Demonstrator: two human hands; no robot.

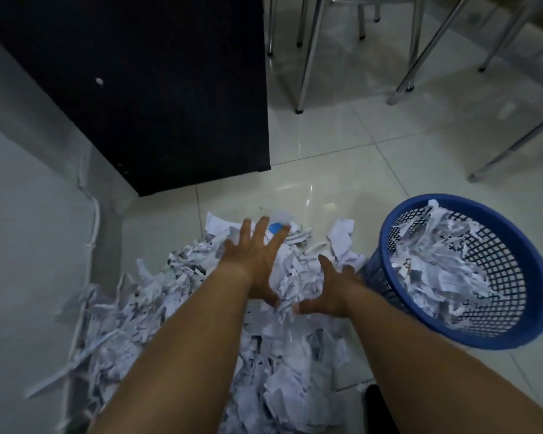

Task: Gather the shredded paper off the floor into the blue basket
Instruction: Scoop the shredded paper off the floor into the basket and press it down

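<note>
Tile floor (342,158), glossy, pale, with grout lines and a light glare at the far middle. We see a pale wall (22,214) on the left, with a white cable (91,233) running along its base. A dark cabinet (154,89) stands far left, its bottom edge meeting the floor just beyond the pile. Metal chair legs (308,57) are at far right, well apart from the work.

The wall and cabinet close the left and far-left sides. We mark bare tile between the cabinet corner, the chair legs and the basket, at far right.

The shredded paper (157,308) lies in a long heap on the floor, mostly white strips and crumpled bits. Its long axis runs near to far, from the bottom edge of the view up toward the cabinet, with the left fringe against the wall base. A small blue scrap (276,228) sits at the far end.

The blue basket (533,277) is on the floor right of the heap, its wall touching the heap's right edge and its mouth facing up toward us. It already holds more paper (436,270) against the mesh.

The left hand (257,255) has its fingers straight and spread, palm down on the far part of the heap, grasping nothing. The right hand (329,289) is just beside it, nearer the basket, also spread on the paper with the thumb pointing left. Its fingertips are blurred, but we see no clench.
</note>
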